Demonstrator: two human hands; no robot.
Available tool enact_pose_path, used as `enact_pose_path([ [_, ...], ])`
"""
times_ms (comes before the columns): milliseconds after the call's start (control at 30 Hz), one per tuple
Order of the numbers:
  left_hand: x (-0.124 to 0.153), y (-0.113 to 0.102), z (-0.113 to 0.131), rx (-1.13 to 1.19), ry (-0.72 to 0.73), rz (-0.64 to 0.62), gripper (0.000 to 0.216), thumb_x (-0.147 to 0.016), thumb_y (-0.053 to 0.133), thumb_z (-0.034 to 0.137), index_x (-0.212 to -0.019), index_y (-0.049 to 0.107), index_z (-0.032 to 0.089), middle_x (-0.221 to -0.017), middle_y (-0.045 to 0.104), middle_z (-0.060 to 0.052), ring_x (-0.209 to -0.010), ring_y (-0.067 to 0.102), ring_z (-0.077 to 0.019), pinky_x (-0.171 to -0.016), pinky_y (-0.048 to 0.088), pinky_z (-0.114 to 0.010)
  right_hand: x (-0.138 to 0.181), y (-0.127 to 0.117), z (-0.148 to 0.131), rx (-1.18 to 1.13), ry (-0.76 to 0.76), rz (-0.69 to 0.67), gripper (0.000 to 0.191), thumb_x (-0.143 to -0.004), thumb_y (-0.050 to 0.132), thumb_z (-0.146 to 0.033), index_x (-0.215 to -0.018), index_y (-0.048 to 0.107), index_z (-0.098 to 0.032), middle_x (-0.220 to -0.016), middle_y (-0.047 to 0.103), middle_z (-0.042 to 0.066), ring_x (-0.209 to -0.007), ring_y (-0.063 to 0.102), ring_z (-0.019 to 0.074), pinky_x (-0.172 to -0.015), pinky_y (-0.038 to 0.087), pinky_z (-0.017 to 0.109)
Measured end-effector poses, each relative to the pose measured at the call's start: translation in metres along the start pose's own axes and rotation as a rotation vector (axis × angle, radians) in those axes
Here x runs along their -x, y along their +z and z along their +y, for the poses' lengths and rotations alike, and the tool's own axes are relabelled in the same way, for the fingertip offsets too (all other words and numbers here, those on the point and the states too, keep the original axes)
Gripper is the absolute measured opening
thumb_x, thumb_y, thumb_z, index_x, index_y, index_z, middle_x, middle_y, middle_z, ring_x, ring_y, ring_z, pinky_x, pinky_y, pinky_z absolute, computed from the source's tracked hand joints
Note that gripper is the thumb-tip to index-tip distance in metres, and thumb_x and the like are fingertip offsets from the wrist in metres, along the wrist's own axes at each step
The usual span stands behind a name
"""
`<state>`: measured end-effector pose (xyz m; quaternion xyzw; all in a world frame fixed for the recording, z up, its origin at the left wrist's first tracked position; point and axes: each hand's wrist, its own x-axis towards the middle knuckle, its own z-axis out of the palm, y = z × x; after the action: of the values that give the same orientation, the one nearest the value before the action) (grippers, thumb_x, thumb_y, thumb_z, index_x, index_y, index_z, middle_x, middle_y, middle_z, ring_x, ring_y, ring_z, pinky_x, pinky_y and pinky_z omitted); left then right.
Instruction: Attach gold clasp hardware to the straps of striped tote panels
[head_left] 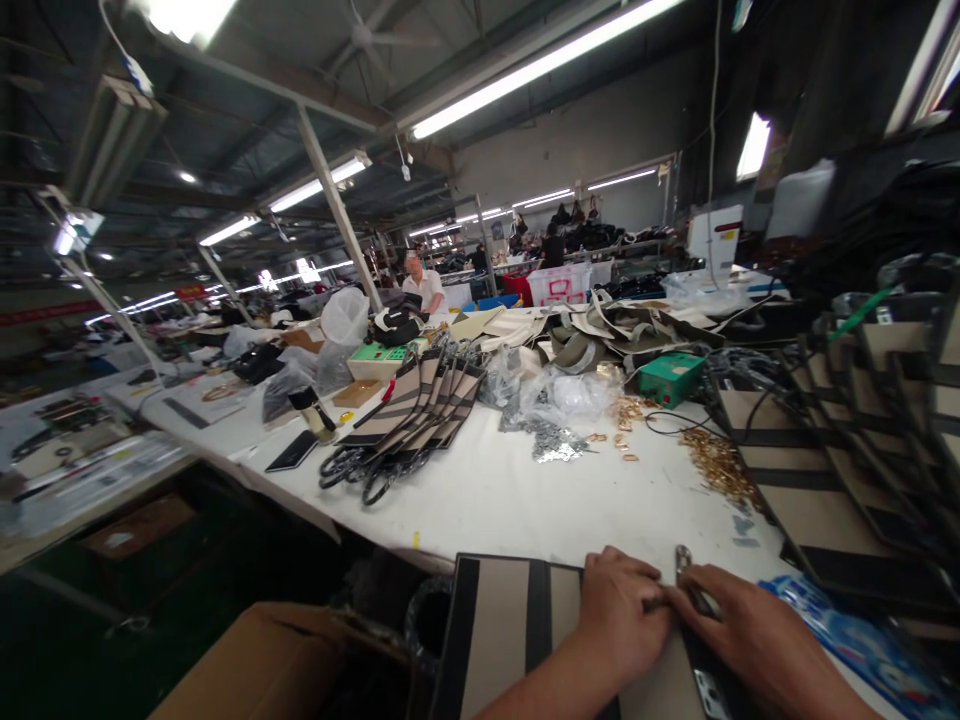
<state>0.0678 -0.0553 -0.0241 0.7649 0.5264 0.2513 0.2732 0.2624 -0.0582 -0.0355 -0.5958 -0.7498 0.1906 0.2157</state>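
Note:
A beige bag panel with black stripes (pixel 502 630) lies at the near edge of the white table (pixel 510 490). My left hand (pixel 619 605) rests on it with its fingers curled down, pressing the panel. My right hand (pixel 742 625) lies just to the right, fingers pinched round a small metal tool or clasp (pixel 686 570) that sticks up between the two hands. A black strap with a metal fitting (pixel 705 690) runs under my right hand.
A fanned stack of matching striped panels (pixel 424 405) lies mid-table, another stack (pixel 840 470) at the right. Gold metal fittings (pixel 720 465), plastic bags (pixel 562 395) and a green box (pixel 670 377) lie beyond. A cardboard box (pixel 255 665) stands below. A seated person (pixel 424 285) works far back.

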Motion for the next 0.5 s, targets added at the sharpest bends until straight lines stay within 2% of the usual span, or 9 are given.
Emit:
enact_pose_path([
  [100, -0.001, -0.003, -0.002, 0.012, 0.002, -0.005, 0.012, -0.083, 0.079, 0.044, -0.093, 0.083, 0.039, -0.108, 0.080, 0.004, -0.109, 0.063, -0.0239, -0.099, 0.039, -0.044, 0.002, -0.004, 0.011, -0.010, -0.013, -0.076, 0.022, -0.091, 0.059, -0.048, -0.098, 0.077, -0.037, -0.098, 0.078, 0.001, -0.090, 0.074, 0.0282, -0.078, 0.050, 0.036],
  [167, -0.003, -0.004, -0.004, 0.012, 0.007, -0.027, 0.012, -0.085, 0.078, 0.046, -0.092, 0.084, 0.038, -0.107, 0.080, 0.002, -0.107, 0.064, -0.0226, -0.100, 0.040, -0.043, 0.005, -0.006, 0.016, -0.032, -0.006, -0.093, 0.022, -0.089, 0.060, -0.045, -0.101, 0.077, -0.042, -0.101, 0.078, 0.000, -0.090, 0.075, 0.0269, -0.078, 0.051, 0.035],
  [367, -0.017, -0.017, -0.008, 0.037, 0.085, -0.199, 0.017, -0.084, 0.080, 0.040, -0.097, 0.083, 0.030, -0.100, 0.081, -0.001, -0.102, 0.071, -0.0197, -0.099, 0.045, -0.034, 0.005, -0.008, 0.018, -0.126, 0.101, -0.109, 0.024, -0.085, 0.064, -0.052, -0.100, 0.079, -0.043, -0.103, 0.080, 0.000, -0.091, 0.075, 0.0296, -0.076, 0.052, 0.036],
  [500, -0.032, -0.032, -0.006, -0.028, -0.097, -0.328, 0.048, -0.074, 0.083, 0.049, -0.117, 0.077, 0.030, -0.111, 0.079, -0.001, -0.097, 0.072, -0.0203, -0.082, 0.051, -0.028, -0.004, -0.015, 0.012, -0.167, 0.136, -0.138, 0.018, -0.083, 0.067, -0.048, -0.092, 0.079, -0.040, -0.090, 0.080, -0.001, -0.083, 0.075, 0.0292, -0.067, 0.049, 0.033],
])
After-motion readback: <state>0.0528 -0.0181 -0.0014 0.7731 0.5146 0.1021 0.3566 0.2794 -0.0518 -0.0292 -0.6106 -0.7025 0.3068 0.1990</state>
